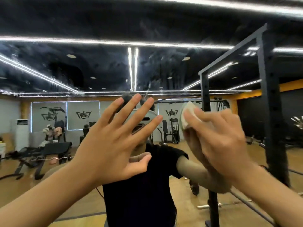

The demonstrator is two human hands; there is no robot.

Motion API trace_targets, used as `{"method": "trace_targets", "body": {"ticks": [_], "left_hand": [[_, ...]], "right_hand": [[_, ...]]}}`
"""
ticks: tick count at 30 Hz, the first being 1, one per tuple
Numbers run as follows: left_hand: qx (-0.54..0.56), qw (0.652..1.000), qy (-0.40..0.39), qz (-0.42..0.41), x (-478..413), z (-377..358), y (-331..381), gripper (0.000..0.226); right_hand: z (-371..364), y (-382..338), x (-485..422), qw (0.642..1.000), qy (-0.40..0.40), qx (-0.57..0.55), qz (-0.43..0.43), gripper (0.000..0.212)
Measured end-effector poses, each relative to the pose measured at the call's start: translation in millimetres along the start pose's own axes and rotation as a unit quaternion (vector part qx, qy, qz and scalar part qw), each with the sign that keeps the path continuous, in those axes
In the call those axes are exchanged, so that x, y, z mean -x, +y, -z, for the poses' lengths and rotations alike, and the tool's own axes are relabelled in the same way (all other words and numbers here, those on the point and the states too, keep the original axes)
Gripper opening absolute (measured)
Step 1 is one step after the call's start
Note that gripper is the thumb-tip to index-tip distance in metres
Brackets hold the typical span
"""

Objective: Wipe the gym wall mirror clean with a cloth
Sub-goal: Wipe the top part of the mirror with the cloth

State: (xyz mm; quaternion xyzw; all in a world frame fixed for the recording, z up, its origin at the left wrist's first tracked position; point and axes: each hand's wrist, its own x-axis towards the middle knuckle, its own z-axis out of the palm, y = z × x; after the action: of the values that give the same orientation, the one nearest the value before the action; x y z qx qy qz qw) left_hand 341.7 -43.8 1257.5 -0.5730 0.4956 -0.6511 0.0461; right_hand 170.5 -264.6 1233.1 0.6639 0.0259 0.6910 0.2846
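Glass mirror [82, 68]: wall-mounted and dead ahead, it fills nearly the whole view. The upper area has cloudy smears and thin streaks [150, 63], showing against the reflected dark ceiling and white light strips [132, 68].
Rack [268, 95]: black steel frame on the right side with perforated uprights and a crossbar running up toward the top right.
Reflected room: wood floor, yellow trim, grey wall panels with a dark logo. Weight benches [49, 149] sit low left and more machines are at mid-right.
Reflected person [139, 194]: black short-sleeved shirt, centre bottom, mostly hidden behind the raised hands.
Left hand [114, 140]: raised at centre with the back toward the camera and the palm toward the glass. The fingers are straight and fanned wide, the thumb sticks out to the right, and it holds nothing.
Right hand [219, 138]: raised to the right of the left hand, well apart from it and at about the same height. The fingers are bent over the cloth and hold it flat to the glass. Its mirrored twin meets it at the cloth. Motion blur is heavy here, so the thumb is probably tucked under the cloth, but I can't confirm that.
Cloth [188, 115]: small, whitish pad with a pale green edge. It sits on the mirror surface under the right fingertips, right of centre. Only its upper left part pokes out past the fingers.
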Motion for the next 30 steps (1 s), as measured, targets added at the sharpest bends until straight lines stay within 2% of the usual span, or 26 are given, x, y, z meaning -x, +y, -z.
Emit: {"method": "trace_targets", "body": {"ticks": [3,7,10,12,14,17,19,21,23,25,28,30], "left_hand": [[0.005,1.0,0.003,0.001,-0.5,1.2,-0.5,0.086],[0.005,1.0,0.001,0.003,-0.3,2.1,-0.1,0.085],[0.007,1.0,0.0,0.001,-0.3,2.0,-0.5,0.084],[0.01,1.0,0.001,0.002,-0.2,1.3,-0.2,0.084],[0.014,1.0,0.002,0.002,0.3,0.6,0.4,0.084],[0.012,1.0,0.003,0.0,0.6,0.3,-0.5,0.084],[0.007,1.0,0.001,-0.001,-0.2,0.8,-1.4,0.084],[0.004,1.0,0.0,0.0,0.1,1.0,-1.2,0.084],[0.004,1.0,-0.003,-0.001,-0.3,1.7,-1.7,0.083],[0.01,1.0,-0.006,-0.004,-0.7,3.3,-2.4,0.083],[0.035,0.999,-0.003,-0.003,1.0,6.8,-1.4,0.081],[0.054,0.998,-0.001,-0.019,9.2,9.3,-3.0,0.076]], "right_hand": [[-17.6,26.1,-80.8,0.997,0.05,0.006,-0.065,0.034],[-26.3,34.7,-135.4,0.993,0.037,0.02,-0.108,0.038],[-22.2,0.1,-94.9,0.991,0.061,0.004,-0.122,0.033],[-16.4,-31.2,-40.5,0.995,0.032,-0.035,-0.086,0.029],[-8.4,-49.7,3.9,0.997,0.008,-0.057,-0.042,0.04],[-2.8,-23.7,-8.9,0.999,-0.007,-0.035,0.038,0.037],[-15.6,4.9,-51.7,1.0,0.017,0.001,0.022,0.031],[-34.0,28.3,-100.1,0.998,0.038,0.029,-0.034,0.036],[-47.7,36.4,-132.6,0.994,0.051,0.023,-0.094,0.041],[-46.9,29.0,-139.4,0.99,0.071,0.014,-0.122,0.035],[-29.0,-8.9,-92.1,0.995,0.064,-0.016,-0.077,0.027],[-18.2,-39.6,-36.3,0.997,0.027,-0.069,-0.035,0.035]]}}
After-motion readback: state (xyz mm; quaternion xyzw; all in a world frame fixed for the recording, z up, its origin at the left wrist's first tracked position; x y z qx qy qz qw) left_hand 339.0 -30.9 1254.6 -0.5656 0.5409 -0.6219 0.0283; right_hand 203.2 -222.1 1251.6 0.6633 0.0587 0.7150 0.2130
